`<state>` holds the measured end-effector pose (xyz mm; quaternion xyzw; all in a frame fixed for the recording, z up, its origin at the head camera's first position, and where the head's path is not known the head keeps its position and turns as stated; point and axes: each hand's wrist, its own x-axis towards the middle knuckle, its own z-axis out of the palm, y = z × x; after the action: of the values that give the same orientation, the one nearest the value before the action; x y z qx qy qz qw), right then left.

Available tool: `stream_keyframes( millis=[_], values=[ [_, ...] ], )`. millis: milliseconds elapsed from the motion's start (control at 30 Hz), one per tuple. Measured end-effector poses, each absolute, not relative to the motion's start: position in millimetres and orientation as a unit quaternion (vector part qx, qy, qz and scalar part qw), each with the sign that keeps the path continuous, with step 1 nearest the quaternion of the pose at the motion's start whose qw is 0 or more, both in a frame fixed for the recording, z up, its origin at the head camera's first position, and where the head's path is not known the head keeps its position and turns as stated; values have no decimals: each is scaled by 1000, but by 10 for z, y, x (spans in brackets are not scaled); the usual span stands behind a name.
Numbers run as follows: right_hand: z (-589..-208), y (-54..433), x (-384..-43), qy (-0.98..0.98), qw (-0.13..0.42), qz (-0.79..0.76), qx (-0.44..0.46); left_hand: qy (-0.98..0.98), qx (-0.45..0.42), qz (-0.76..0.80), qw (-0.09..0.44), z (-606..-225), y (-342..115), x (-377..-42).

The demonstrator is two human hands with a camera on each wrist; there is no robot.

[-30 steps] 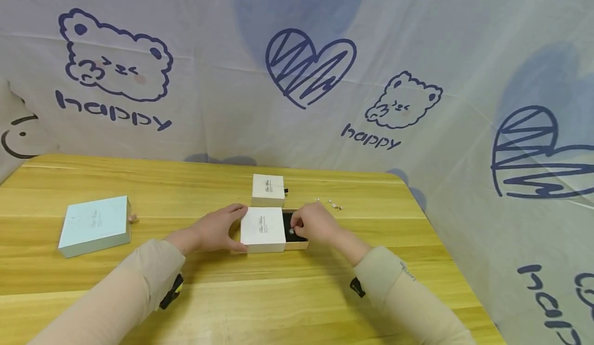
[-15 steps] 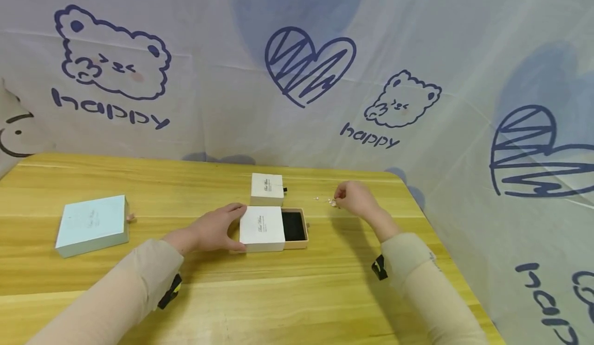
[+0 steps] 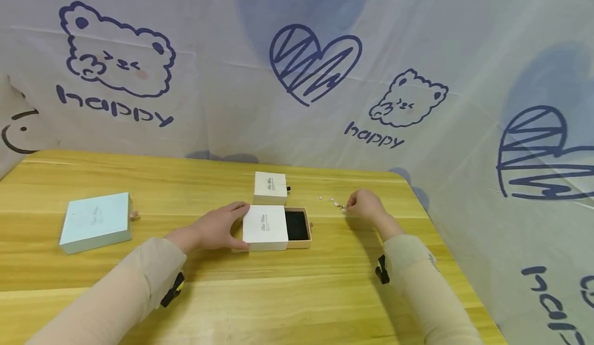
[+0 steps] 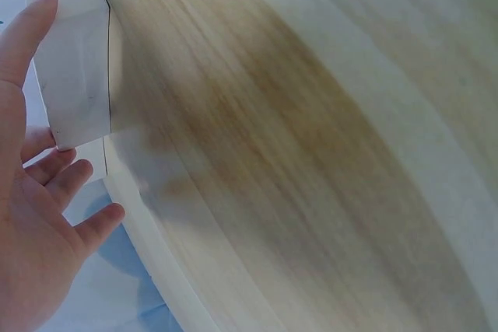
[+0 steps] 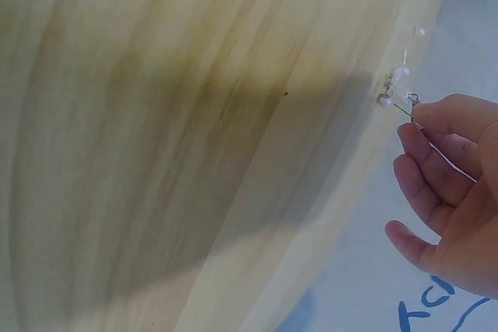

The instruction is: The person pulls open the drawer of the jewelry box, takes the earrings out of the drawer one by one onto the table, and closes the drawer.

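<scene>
My left hand (image 3: 210,230) grips the left end of a white jewelry box (image 3: 264,225), thumb at the near side and fingers at the far side. Its drawer (image 3: 303,244) is pulled out to the right, showing a bare black pad (image 3: 296,225). Right of the box, my right hand (image 3: 366,206) is low over the table. In the right wrist view, its thumb and index finger pinch a small silver earring (image 5: 415,106) with a thin pin. Beside the fingertips lie small pearl earrings (image 5: 400,72). The left wrist view shows the left thumb on the white box (image 4: 78,75).
Behind the drawer box stands a smaller white box (image 3: 269,186) with a black tab. A light blue box (image 3: 95,222) with a pinkish pull tab lies at the left of the wooden table (image 3: 278,293). A printed cloth (image 3: 223,87) hangs behind the table.
My right hand has moved from the open drawer to the earrings on the right, then slightly farther right. The sparkling piece seen in the drawer is gone from it. My left hand stays on the box.
</scene>
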<state>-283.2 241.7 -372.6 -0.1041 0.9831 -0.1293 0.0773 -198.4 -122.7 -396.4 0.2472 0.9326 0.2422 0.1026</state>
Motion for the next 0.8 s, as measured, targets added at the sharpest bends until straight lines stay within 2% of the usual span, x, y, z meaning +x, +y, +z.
stream_keyframes(
  millis=[800],
  values=[
    [-3854,2456,-2878,990,81,-70,-86,932,254,241,96,-3956,-1219,-1978]
  ],
)
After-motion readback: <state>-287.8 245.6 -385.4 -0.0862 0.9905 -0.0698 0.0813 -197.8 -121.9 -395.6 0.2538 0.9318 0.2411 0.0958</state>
